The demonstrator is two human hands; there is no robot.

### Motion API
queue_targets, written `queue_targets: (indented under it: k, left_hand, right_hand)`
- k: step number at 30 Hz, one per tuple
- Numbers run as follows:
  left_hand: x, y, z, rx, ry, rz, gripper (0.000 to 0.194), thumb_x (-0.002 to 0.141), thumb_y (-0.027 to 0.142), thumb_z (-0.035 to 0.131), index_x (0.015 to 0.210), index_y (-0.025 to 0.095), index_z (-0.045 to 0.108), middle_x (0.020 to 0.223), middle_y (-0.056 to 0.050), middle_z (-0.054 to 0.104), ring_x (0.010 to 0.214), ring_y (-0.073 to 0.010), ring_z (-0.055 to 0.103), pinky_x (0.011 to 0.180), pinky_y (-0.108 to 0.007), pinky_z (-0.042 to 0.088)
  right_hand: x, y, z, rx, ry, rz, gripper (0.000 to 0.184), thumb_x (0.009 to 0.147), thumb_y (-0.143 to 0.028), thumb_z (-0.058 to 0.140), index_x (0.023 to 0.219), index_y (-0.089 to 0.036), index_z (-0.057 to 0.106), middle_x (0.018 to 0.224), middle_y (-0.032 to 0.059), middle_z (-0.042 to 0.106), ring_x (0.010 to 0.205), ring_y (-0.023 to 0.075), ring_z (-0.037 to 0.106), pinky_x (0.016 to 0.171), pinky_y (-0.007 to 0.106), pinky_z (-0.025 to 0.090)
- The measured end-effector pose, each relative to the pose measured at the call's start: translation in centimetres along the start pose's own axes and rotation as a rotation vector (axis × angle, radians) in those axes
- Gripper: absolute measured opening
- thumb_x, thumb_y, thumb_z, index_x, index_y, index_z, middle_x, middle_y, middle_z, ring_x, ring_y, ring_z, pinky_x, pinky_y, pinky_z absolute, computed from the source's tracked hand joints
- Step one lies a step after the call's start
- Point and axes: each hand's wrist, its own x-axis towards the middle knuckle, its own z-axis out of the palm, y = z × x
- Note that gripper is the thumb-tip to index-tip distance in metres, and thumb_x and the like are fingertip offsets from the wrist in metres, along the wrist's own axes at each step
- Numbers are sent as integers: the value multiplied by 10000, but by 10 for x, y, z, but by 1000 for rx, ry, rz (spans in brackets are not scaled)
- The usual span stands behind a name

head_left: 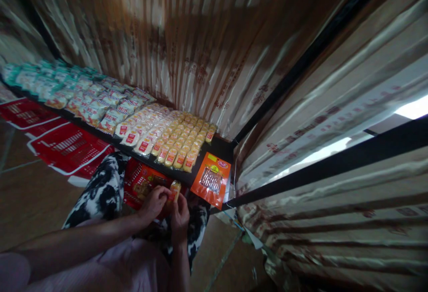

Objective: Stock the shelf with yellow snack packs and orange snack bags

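My left hand [154, 203] and my right hand [179, 217] meet just below the front edge of a dark shelf [220, 147]. Both hands are closed round one small yellow snack packet [174, 191] with a red label, held upright between them. The same kind of packet lies in neat rows [182, 142] on the shelf above my hands. An orange backing card [211, 179] with a clear blister of small items leans at the shelf's right end, close to my right hand.
Rows of white-and-red packets [138, 129] and teal packets [43, 80] fill the shelf to the left. Red plastic crates [67, 147] sit below it. Corrugated metal sheeting [207, 47] forms the back and right walls, with black frame bars [334, 160].
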Motion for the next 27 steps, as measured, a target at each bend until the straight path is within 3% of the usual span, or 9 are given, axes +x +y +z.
queue_targets:
  k: [8, 16, 22, 27]
  left_hand:
    - [0, 9, 4, -11, 28, 130, 228, 693, 125, 412, 777, 186, 615, 882, -47, 632, 895, -178, 604, 823, -305, 501]
    - [4, 15, 7, -66, 15, 160, 223, 716, 178, 428, 835, 179, 616, 936, -70, 667, 929, -207, 620, 849, -338, 493]
    - [8, 29, 10, -34, 22, 179, 247, 714, 194, 415, 837, 172, 629, 935, -76, 674, 937, -214, 622, 855, -347, 489]
    - [10, 41, 12, -56, -26, 182, 274, 727, 195, 414, 872, 169, 645, 992, -80, 676, 981, -207, 621, 868, -329, 496]
  right_hand:
    - [1, -16, -7, -9, 55, -72, 380, 785, -443, 570, 1026, -161, 651, 1005, 88, 713, 941, 223, 656, 831, 312, 501]
    - [4, -39, -15, 19, 36, -15, 410, 767, -512, 586, 971, -161, 638, 939, 88, 711, 863, 220, 665, 760, 301, 518]
    - [6, -50, -21, 44, 54, 51, 403, 759, -551, 569, 891, -176, 639, 783, 43, 684, 631, 165, 616, 550, 251, 493]
    - [8, -62, -24, 57, 46, 33, 369, 778, -527, 569, 894, -186, 647, 785, 31, 678, 671, 166, 618, 581, 246, 502]
